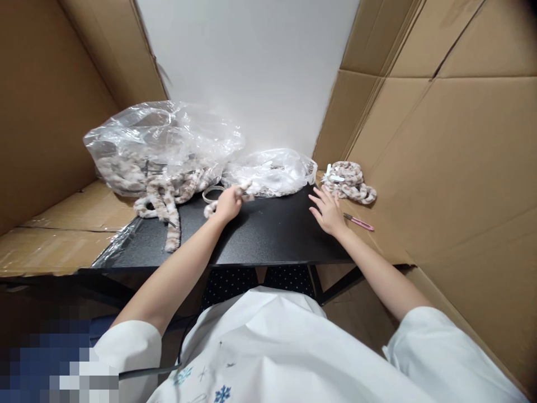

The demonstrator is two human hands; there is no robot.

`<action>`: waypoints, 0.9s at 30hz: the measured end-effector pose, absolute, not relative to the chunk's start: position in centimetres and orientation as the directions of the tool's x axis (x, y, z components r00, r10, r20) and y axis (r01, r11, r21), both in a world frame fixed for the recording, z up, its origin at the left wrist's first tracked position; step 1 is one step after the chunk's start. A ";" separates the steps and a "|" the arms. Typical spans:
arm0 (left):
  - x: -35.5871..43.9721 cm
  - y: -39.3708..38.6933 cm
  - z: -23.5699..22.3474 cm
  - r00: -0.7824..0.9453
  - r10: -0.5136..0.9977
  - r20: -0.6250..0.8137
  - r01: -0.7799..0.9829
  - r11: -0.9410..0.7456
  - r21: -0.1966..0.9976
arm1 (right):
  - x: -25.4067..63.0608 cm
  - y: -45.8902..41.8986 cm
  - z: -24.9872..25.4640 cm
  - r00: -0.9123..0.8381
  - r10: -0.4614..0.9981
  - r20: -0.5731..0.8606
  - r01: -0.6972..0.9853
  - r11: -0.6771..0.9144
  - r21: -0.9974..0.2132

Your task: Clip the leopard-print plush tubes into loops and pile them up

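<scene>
Pinching a spotted plush strip (210, 210), the left hand (229, 204) is closed over the black tabletop (272, 232); the right hand (330, 212) spreads open, apparently empty, near the pink-handled tool (362, 223), which a careless sweep could knock away!

"What sort of place am I looking into?"
"A makeshift work booth, I'd say: I see cardboard walls (461, 151), a white backdrop (251, 67), a black table (277, 235) and clear plastic bags (168, 126) of plush strips (173, 235)."
</scene>
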State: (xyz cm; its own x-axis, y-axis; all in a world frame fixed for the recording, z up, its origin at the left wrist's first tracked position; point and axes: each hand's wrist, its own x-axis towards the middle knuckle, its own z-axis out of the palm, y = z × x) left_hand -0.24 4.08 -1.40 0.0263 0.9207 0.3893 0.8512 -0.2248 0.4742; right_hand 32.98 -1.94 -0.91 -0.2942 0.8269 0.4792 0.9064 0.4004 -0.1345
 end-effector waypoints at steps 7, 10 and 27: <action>2.5 3.1 -2.4 0.292 0.884 0.364 0.516 -0.466 0.719 | 21.6 2.6 -2.2 -0.100 0.834 0.543 0.515 0.510 -0.689; 2.5 3.0 -2.5 0.293 0.877 0.381 0.521 -0.480 0.706 | 19.2 3.7 -3.6 -0.087 0.896 0.435 0.368 0.435 -0.822; 1.4 2.7 -1.5 0.313 0.861 0.402 0.564 -0.508 0.651 | 22.2 3.4 -4.1 -0.251 0.910 0.331 0.395 0.408 -0.823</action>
